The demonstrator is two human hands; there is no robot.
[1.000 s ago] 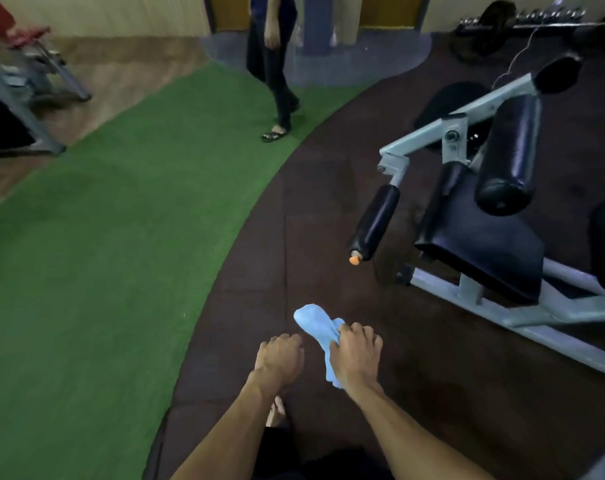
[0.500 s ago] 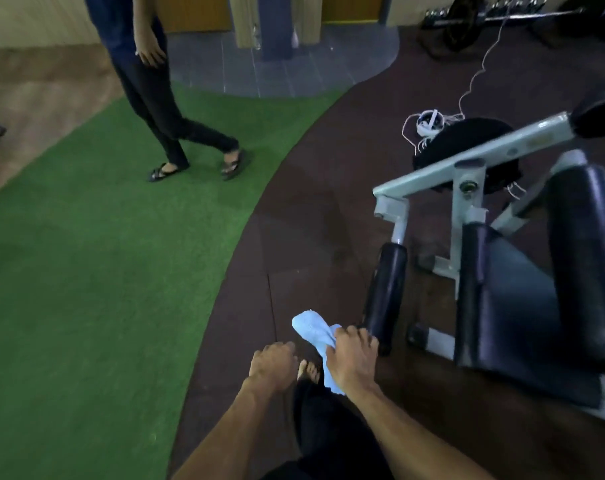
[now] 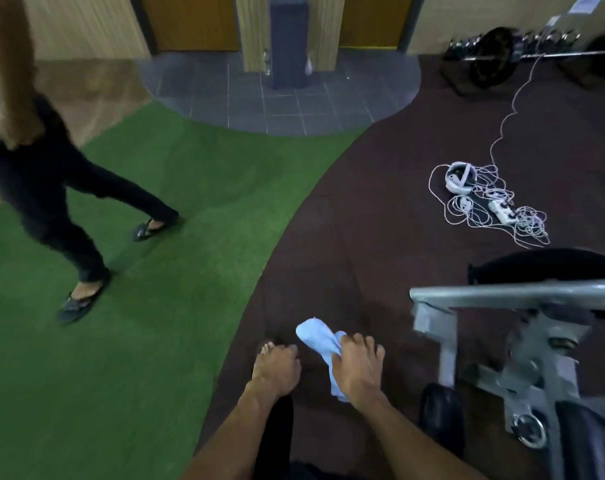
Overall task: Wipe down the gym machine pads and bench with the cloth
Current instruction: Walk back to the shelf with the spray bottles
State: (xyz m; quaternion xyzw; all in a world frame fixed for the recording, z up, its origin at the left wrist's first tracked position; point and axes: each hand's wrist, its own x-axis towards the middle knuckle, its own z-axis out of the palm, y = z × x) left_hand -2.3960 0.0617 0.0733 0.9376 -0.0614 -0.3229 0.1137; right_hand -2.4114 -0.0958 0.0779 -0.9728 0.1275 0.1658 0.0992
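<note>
My right hand (image 3: 358, 370) grips a light blue cloth (image 3: 318, 337) in front of me; the cloth sticks out up and to the left of the fist and hangs below it. Just to its left my left hand (image 3: 276, 368) is held with fingers curled and holds nothing. The gym machine stands at the lower right: a grey metal frame (image 3: 501, 294), a black roller pad (image 3: 441, 415) low beside my right forearm, and a dark pad (image 3: 592, 441) at the frame's right edge. Neither hand touches the machine.
A person in dark trousers and sandals (image 3: 51, 202) stands on the green turf (image 3: 138, 306) at the left. A white headset with tangled white cables (image 3: 481, 199) lies on the dark rubber floor. A barbell with plates (image 3: 491, 57) rests by the back wall.
The view has swung and moved forward, so the machine slid to the lower right and its pads mostly left the frame. The other person came nearer on the left. My hands kept their pose.
</note>
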